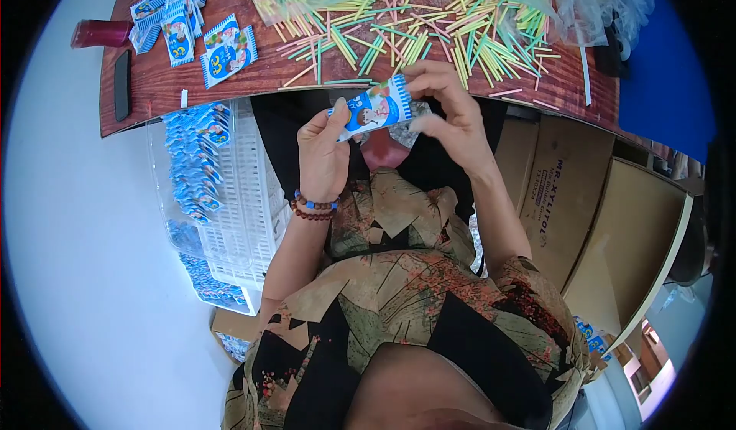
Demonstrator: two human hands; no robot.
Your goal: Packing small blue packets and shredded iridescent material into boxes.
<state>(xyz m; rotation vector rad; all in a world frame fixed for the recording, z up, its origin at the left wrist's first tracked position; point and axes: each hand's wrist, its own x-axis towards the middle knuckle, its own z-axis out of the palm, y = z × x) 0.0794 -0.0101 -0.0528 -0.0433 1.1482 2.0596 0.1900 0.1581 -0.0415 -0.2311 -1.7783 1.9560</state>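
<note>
My left hand (322,150) grips a small blue-and-white packet (376,112) by its left end, thumb on top. The packet is tilted, its right end higher, above my lap at the table's near edge. Beside that right end is my right hand (458,119), thumb and fingers spread apart; whether a fingertip touches the packet I cannot tell. Many thin green, yellow and pink sticks (418,42) lie scattered on the wood-grain table (268,73) beyond my hands.
Similar packets (178,35) lie piled at the table's far left, near a dark red cup (102,34) and a black flat object (123,85). A clear plastic bin (157,154) of packets stands below left. At right are cardboard boxes (548,177).
</note>
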